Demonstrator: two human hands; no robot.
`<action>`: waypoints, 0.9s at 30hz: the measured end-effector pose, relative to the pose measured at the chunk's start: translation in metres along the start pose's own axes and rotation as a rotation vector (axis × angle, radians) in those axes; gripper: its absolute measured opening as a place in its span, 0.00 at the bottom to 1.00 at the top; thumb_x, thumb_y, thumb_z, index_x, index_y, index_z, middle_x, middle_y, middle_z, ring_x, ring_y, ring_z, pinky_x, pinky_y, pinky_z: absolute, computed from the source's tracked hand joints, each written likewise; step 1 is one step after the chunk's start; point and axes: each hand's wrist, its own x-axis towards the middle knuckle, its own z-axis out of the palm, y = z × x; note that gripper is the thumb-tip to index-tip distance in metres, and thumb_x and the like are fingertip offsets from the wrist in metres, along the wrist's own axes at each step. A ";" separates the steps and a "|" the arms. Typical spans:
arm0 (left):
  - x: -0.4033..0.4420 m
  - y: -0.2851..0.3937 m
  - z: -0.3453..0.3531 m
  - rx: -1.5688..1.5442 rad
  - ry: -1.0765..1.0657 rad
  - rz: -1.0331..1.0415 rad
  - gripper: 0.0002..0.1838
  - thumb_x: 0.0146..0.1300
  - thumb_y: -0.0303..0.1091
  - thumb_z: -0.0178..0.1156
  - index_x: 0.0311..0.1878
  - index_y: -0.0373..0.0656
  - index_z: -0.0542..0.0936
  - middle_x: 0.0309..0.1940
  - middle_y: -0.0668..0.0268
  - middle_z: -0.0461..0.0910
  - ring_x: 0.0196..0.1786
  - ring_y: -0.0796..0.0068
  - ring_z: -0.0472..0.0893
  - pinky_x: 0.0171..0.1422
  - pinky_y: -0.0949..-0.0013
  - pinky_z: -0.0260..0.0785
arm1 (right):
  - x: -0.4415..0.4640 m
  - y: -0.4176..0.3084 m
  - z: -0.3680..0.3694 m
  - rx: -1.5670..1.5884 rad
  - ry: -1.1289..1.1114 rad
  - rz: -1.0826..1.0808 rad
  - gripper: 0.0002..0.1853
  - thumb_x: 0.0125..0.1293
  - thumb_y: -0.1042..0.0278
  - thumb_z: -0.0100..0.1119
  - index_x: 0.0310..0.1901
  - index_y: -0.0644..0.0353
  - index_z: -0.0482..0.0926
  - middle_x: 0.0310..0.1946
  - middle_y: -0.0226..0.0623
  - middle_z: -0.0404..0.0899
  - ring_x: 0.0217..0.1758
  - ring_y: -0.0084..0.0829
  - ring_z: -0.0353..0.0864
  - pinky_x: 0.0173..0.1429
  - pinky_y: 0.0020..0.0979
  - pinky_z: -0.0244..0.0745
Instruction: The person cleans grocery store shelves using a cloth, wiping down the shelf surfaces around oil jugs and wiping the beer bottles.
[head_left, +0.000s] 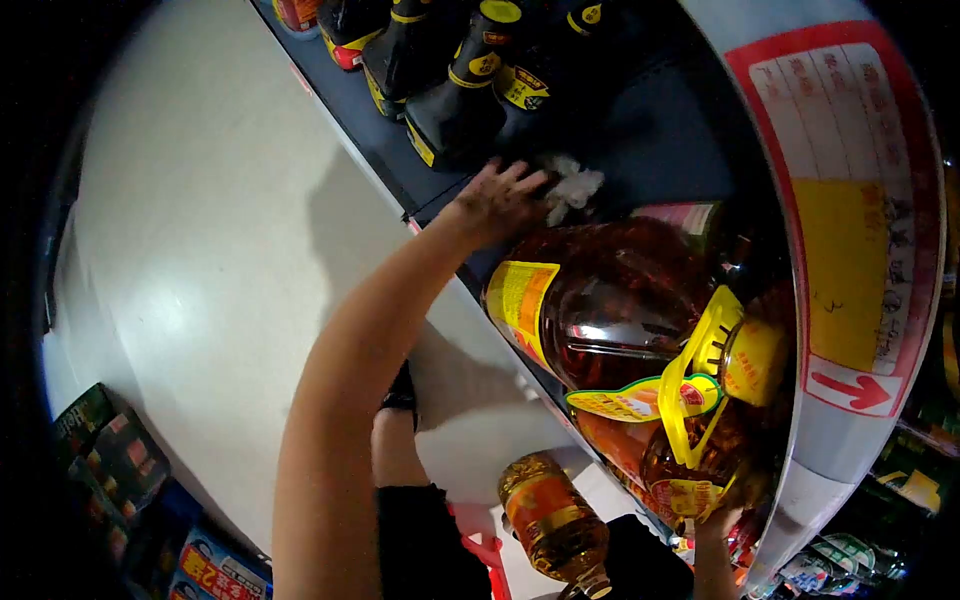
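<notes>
My left hand (497,203) reaches onto the dark shelf (640,135), palm down with its fingers spread. Crumpled clear or white material (573,188) lies right by the fingertips. Just below this hand in the view, a large bottle of dark amber liquid (630,310) has a yellow cap and handle. At the lower right my right hand (722,522) is at a smaller amber bottle (690,490); its fingers are mostly hidden, so its grip is unclear. Near my legs there is another bottle of golden liquid (555,515) with an orange label.
Black bottles with yellow labels (455,115) stand farther along the shelf. A curved price rail (850,240) with a red-bordered tag runs along the right. Pale floor (210,230) spans the left, with boxed goods (215,570) at lower left. Something red (487,562) is by my legs.
</notes>
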 end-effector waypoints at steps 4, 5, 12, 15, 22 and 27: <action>0.062 0.043 -0.042 0.401 -0.198 0.072 0.21 0.64 0.37 0.48 0.60 0.64 0.69 0.68 0.73 0.54 0.67 0.68 0.58 0.64 0.51 0.56 | 0.000 0.004 -0.007 -0.004 0.012 -0.001 0.27 0.60 0.50 0.54 0.57 0.59 0.67 0.52 0.32 0.70 0.54 0.32 0.70 0.57 0.38 0.68; 0.081 0.038 -0.020 0.396 -0.122 0.081 0.21 0.64 0.38 0.48 0.61 0.64 0.68 0.68 0.74 0.53 0.67 0.68 0.58 0.64 0.52 0.56 | 0.000 0.004 -0.007 -0.003 0.019 -0.004 0.28 0.60 0.50 0.54 0.57 0.58 0.67 0.52 0.32 0.70 0.54 0.32 0.70 0.57 0.38 0.68; 0.097 0.031 -0.007 0.237 -0.207 -0.049 0.24 0.63 0.40 0.49 0.64 0.57 0.66 0.69 0.71 0.53 0.69 0.68 0.56 0.65 0.51 0.56 | 0.000 0.006 -0.008 0.001 0.019 -0.002 0.28 0.60 0.50 0.55 0.57 0.58 0.67 0.52 0.33 0.70 0.54 0.33 0.71 0.57 0.38 0.68; 0.123 -0.009 0.008 -0.020 -0.253 -0.307 0.22 0.62 0.37 0.48 0.61 0.51 0.70 0.67 0.67 0.57 0.69 0.67 0.57 0.65 0.55 0.56 | -0.002 0.007 -0.011 0.001 0.013 0.001 0.28 0.60 0.50 0.55 0.57 0.58 0.67 0.52 0.33 0.70 0.54 0.33 0.71 0.57 0.38 0.68; 0.080 -0.010 0.025 0.481 0.032 -0.335 0.21 0.62 0.33 0.48 0.59 0.46 0.71 0.63 0.59 0.62 0.64 0.63 0.63 0.62 0.64 0.59 | -0.002 0.010 -0.012 -0.005 0.005 0.003 0.28 0.59 0.49 0.55 0.57 0.58 0.67 0.52 0.33 0.70 0.54 0.34 0.71 0.57 0.39 0.69; 0.038 0.011 0.014 0.359 0.014 -0.327 0.22 0.62 0.33 0.48 0.60 0.43 0.69 0.60 0.55 0.64 0.60 0.60 0.67 0.57 0.63 0.64 | 0.001 0.011 -0.015 -0.011 0.007 -0.002 0.29 0.59 0.49 0.55 0.57 0.57 0.67 0.52 0.34 0.71 0.54 0.34 0.72 0.57 0.39 0.69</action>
